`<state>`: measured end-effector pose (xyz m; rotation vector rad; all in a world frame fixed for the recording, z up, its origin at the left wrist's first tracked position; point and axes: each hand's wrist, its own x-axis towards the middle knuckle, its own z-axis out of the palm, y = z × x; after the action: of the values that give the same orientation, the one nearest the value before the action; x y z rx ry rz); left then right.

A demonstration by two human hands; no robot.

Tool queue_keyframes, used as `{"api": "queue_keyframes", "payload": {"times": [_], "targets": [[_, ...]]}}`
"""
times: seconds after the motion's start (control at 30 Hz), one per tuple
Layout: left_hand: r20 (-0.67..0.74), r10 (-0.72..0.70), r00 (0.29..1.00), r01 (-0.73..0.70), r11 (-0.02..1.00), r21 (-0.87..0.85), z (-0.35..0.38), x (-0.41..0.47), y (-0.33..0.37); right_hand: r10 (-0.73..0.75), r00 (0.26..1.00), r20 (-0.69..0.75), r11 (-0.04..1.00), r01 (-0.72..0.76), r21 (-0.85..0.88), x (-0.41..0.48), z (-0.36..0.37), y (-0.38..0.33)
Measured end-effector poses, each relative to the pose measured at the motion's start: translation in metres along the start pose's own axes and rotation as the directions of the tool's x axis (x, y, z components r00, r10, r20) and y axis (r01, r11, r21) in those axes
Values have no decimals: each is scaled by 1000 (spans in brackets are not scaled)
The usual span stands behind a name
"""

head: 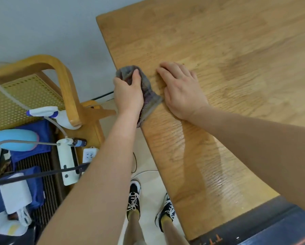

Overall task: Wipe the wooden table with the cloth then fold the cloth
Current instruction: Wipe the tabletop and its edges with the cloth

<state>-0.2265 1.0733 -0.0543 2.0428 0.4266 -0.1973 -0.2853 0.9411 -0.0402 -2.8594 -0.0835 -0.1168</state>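
Grey cloth point(149, 92) lengthwise along table point(219, 50) edge

Head-worn camera looks steeply down at table point(227, 41).

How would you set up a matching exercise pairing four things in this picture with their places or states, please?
Things:
1. cloth
2. left hand
3. right hand
4. wooden chair

Places or states:
A. lies flat on the wooden table
B. stands beside the table, off its edge
C. grips the cloth
D. bunched at the table's edge

Pairs: 1-D, 2-C, 3-A, 4-B
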Motion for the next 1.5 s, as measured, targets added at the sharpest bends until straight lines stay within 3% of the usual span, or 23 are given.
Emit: {"api": "queue_keyframes", "payload": {"times": [0.07,0.17,0.33,0.43,0.53,0.67,0.9,1.07,1.2,1.33,1.4,1.5], "targets": [[-14,72,997,-71,997,43,0,-21,-11,-8,1000,0,1000,8,-4,2,-2,-2],[4,187,982,-186,981,-44,-2,-88,-42,8,1000,-19,1000,-9,-28,0,-4,-3],[78,124,989,-129,990,64,-10,-185,-69,182,981,-59,975,-188,-116,-10,-6,-7],[134,157,979,-153,988,-35,-13,-150,-62,264,964,-7,964,-264,-33,-35,-11,-20],[27,52,998,-53,998,18,-2,-84,-38,342,937,-71,939,-344,-3,-109,-18,-26],[-17,81,997,-80,995,61,2,-108,-46,576,797,-180,813,-582,20,-211,-14,-21],[138,150,979,-146,989,-33,-12,-291,-118,571,792,-218,814,-580,24,-205,-4,-18],[189,228,955,-237,971,28,-15,-294,-124,570,779,-262,820,-524,230,-211,-8,-12],[80,241,967,-245,968,48,-8,-242,-102,668,673,-317,718,-473,511,-231,-12,-38],[-17,166,986,-167,985,-53,-3,-193,-80,736,639,-224,600,-463,653,-301,0,-102],[-10,144,989,-144,982,-125,-5,-202,-80,789,601,-122,494,-504,709,-316,7,-126],[50,212,976,-208,975,-82,-10,-256,-106,857,514,33,266,-496,827,-314,5,-143]]}}
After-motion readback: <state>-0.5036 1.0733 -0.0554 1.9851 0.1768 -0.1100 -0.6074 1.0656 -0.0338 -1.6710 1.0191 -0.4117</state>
